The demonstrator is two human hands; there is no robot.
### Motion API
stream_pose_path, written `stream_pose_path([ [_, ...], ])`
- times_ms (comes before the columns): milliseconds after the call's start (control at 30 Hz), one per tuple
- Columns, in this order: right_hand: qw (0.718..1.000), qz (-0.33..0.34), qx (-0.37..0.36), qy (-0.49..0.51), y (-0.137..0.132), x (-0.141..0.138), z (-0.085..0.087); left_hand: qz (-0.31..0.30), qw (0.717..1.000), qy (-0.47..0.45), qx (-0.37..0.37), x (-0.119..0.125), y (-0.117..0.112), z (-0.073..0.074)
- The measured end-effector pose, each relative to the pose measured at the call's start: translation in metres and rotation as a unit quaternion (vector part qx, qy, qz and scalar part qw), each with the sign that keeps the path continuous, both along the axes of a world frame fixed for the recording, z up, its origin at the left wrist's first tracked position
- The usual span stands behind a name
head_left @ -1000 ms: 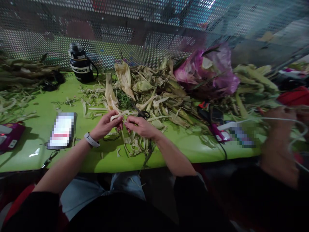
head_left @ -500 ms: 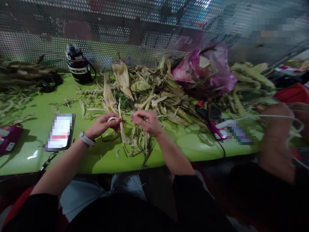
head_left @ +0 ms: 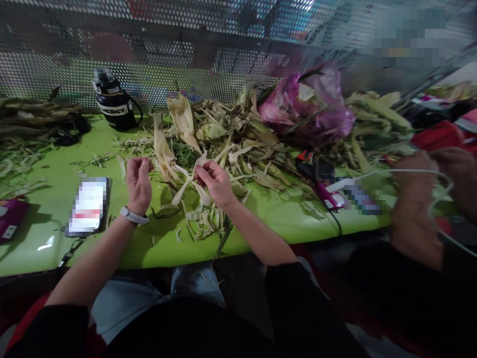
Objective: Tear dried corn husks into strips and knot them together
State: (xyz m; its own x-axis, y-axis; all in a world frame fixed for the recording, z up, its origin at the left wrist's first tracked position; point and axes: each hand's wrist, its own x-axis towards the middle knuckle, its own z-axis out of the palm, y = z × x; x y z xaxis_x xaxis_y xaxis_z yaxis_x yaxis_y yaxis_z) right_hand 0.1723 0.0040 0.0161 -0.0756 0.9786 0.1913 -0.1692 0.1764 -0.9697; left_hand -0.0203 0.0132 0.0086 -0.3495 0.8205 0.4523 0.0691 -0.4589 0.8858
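Observation:
My right hand [head_left: 216, 185] pinches a pale corn husk [head_left: 201, 161] over the middle of the green table. Its split strips [head_left: 181, 192] spread out below and to the left of my fingertips. My left hand [head_left: 139, 188], with a light band [head_left: 134, 216] at its wrist, is raised to the left, apart from that husk. Its fingers are curled in, and whatever they may hold is hidden. Just right of it, another dry husk [head_left: 162, 146] lies beside thin green shreds [head_left: 186, 155]. Torn husk scraps [head_left: 204, 221] lie under my right hand.
Behind my hands lies a heap of husks [head_left: 257, 149] with a pink plastic bag [head_left: 309, 107]. A black bottle [head_left: 115, 107] stands back left, a phone [head_left: 87, 205] nearer. Purple devices [head_left: 13, 219] and a cable lie about. Another person's arm [head_left: 415, 199] reaches in at right.
My left hand has let go of the pale husk and moved left and up. My right hand has come slightly left and now holds the husk, whose strips hang spread apart.

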Motion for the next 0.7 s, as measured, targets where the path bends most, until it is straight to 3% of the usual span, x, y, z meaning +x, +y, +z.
stream_pose_path([
  [67,1.0,-0.002,0.007,-0.007,0.0,-0.001,-0.002,-0.041,0.996,0.08,-0.014,0.002,-0.004,0.003],
  [133,1.0,0.006,0.001,-0.012,-0.001,-0.004,-0.005,-0.161,0.975,0.131,-0.085,0.006,-0.01,0.004],
  [300,0.998,0.024,0.02,-0.049,-0.003,-0.008,-0.012,-0.325,0.923,0.135,-0.158,0.013,-0.017,0.002],
  [400,0.994,0.022,0.047,-0.095,-0.001,-0.005,-0.012,-0.357,0.907,0.124,-0.187,0.012,-0.016,0.0],
  [500,0.993,0.022,0.038,-0.113,0.002,-0.004,-0.011,-0.38,0.898,0.144,-0.167,0.012,-0.014,-0.003],
  [700,0.998,0.007,0.014,-0.057,0.002,-0.007,-0.015,-0.393,0.881,0.235,-0.122,0.01,-0.012,-0.004],
])
